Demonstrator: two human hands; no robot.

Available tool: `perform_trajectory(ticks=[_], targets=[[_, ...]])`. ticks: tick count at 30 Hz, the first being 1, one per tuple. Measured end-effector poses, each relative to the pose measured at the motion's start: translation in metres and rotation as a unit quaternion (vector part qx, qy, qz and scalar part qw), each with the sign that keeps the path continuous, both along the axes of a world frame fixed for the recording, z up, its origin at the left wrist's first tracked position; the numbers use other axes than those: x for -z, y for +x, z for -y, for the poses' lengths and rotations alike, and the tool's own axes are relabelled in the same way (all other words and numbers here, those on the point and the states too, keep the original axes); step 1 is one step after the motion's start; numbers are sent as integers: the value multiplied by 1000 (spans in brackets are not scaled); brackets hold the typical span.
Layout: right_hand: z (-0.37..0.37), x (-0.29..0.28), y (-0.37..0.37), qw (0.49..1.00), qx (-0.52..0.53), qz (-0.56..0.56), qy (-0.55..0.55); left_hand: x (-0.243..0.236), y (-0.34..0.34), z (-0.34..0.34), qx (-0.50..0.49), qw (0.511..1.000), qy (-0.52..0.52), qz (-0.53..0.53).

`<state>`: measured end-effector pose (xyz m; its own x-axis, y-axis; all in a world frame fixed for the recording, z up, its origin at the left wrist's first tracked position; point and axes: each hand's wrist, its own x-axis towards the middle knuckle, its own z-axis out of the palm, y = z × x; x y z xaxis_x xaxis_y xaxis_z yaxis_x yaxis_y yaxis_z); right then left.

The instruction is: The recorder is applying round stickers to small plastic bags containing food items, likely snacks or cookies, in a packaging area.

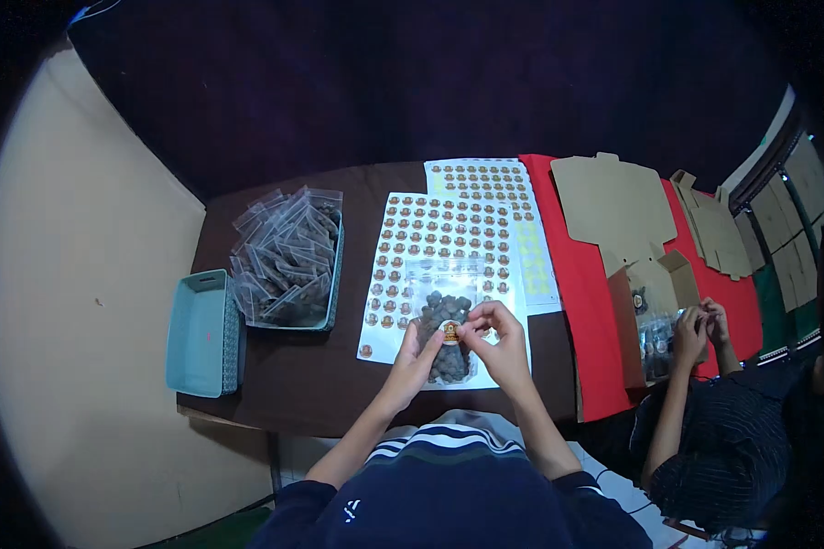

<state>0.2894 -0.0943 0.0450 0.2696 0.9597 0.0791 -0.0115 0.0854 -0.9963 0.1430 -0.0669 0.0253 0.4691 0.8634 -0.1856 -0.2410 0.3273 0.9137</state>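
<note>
A clear zip bag [450, 363] filled with dark brown lumps lies in front of me on the sticker sheet. With the thumb on top, my left hand [408, 368] grips the bag's left side. A round brown-and-gold sticker [449, 333] sits against the bag's front, between my two thumbs. My right hand [501, 352] is closed, its thumb and fingertips pinching at the sticker's right edge. Whether the whole sticker touches the bag cannot be made out. Beneath the bag, a white sheet [367, 335] carries rows of the same round stickers, with some spots bare.
Left on the dark brown tablecloth [339, 403] stand a basket [334, 306] heaped with filled zip bags and a light blue basket [197, 339]. Another sticker sheet [542, 261] lies behind. At right, a co-worker's hands [696, 331] are over an open cardboard box [624, 320] on red cloth.
</note>
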Motion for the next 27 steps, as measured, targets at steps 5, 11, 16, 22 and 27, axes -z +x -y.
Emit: perform_trajectory(ticks=[5, 11, 16, 22, 27], targets=[[-1, 2, 2, 968, 73, 239, 34, 1, -1, 1, -10, 1000, 9, -11], [-2, 11, 24, 998, 11, -25, -58, 9, -4, -2, 6, 1000, -16, -1], [3, 18, 1, 991, -65, -104, -56, 7, 7, 2, 0, 999, 15, -30], [7, 23, 19, 988, -124, -63, -70, 0, 0, 1, 48, 999, 4, -18], [12, 22, 16, 988, -113, -84, -67, 14, -2, 2, 64, 998, 20, -4]])
